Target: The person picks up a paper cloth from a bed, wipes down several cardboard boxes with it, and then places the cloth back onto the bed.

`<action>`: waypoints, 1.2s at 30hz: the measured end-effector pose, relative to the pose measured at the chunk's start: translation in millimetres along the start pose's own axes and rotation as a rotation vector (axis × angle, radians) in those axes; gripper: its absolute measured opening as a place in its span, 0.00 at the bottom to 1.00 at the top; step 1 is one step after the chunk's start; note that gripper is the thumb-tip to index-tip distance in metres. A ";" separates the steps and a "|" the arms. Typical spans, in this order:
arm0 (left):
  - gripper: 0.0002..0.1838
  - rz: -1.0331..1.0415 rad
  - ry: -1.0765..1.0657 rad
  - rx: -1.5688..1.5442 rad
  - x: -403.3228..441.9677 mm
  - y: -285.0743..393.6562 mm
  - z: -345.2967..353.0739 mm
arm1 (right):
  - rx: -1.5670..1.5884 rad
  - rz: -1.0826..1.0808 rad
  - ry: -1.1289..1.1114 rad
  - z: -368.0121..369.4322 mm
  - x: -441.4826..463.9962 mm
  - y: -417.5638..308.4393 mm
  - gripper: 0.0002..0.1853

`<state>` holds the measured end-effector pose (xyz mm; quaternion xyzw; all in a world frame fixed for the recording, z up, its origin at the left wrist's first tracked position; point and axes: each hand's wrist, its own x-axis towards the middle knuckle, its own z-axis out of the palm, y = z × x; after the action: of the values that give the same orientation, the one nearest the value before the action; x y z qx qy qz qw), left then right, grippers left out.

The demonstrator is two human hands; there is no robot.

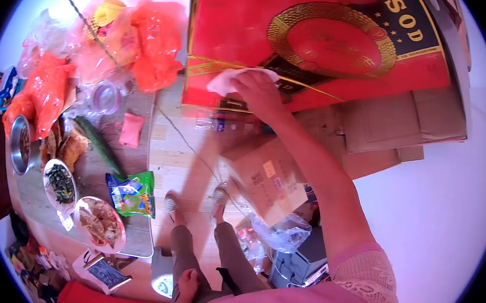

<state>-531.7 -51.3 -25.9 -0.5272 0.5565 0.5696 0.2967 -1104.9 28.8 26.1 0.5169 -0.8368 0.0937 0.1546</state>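
Observation:
My right hand reaches out and presses a crumpled white cloth onto the front part of a large red box. The cloth bunches under my fingers, which are closed on it. Gold trim, a round gold emblem and a dark panel with "SOD" decorate the box. My left hand hangs low beside my thigh, its fingers curled in, and nothing shows in it.
Left, a table bears a cucumber, a bowl of greens, a plate of food, a green snack packet and red plastic bags. Cardboard boxes stand below the red box. A twisted cord hangs across.

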 end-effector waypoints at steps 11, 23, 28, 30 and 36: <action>0.13 0.081 0.027 0.060 8.6 -8.9 4.7 | 0.583 1.235 0.778 -51.0 -177.6 118.7 0.11; 0.11 -0.018 0.007 -0.143 5.4 -7.5 -2.1 | 0.625 0.802 0.455 70.6 6.3 -52.2 0.13; 0.11 -0.078 0.017 -0.115 4.2 -9.2 1.9 | 0.426 0.373 0.360 113.6 40.5 -78.7 0.13; 0.11 -0.065 0.016 -0.099 6.2 -10.8 5.0 | 0.390 0.336 0.295 121.7 40.2 -64.1 0.14; 0.11 -0.036 0.009 -0.066 10.9 -16.4 10.2 | 0.442 0.659 0.269 109.0 -51.9 -18.0 0.11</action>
<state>-522.2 -41.0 -43.1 -0.5493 0.5292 0.5796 0.2869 -1084.8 29.6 -94.3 0.2255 -0.8894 0.3823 0.1097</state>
